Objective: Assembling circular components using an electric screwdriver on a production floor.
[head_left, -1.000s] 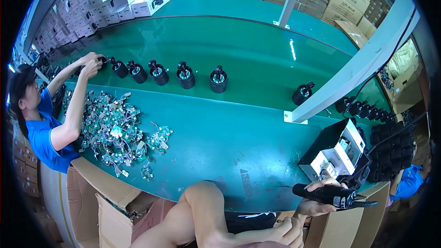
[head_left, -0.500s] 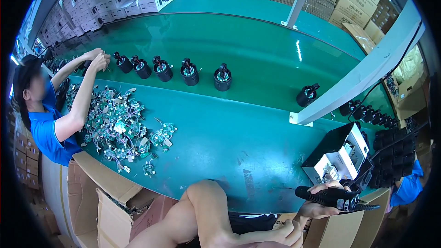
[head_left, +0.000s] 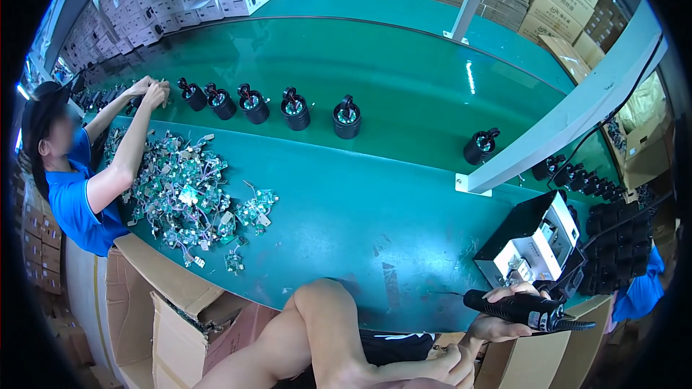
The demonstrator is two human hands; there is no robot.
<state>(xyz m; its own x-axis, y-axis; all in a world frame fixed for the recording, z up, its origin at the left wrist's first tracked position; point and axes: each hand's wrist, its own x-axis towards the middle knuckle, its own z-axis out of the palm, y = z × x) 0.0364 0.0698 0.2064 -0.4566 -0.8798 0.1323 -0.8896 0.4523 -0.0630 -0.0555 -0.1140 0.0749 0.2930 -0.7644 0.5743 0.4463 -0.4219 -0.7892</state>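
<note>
My right hand (head_left: 510,325) is closed around a black electric screwdriver (head_left: 515,310) above the table's near edge. The tool lies level, its thin bit pointing left and its cable end to the right. Close by the right wrist is my left hand (head_left: 448,369), its fingers curled; whether anything is in them is hidden. My bent left elbow (head_left: 324,299) rests at the table edge. Just beyond the screwdriver stands an open black-and-white box (head_left: 530,245) with small pale parts in it.
A pile of green circuit boards with wires (head_left: 180,194) lies on the left of the green table (head_left: 317,202). Several black cylindrical housings (head_left: 347,119) stand on the green belt behind. A white post (head_left: 555,115) rises at right. At left, a co-worker (head_left: 76,173) reaches over. Cardboard boxes (head_left: 169,338) stand below.
The black housings along the belt have shifted very slightly left and away. The co-worker's head and hands have moved a little. My own hands and the screwdriver have stayed in place.
</note>
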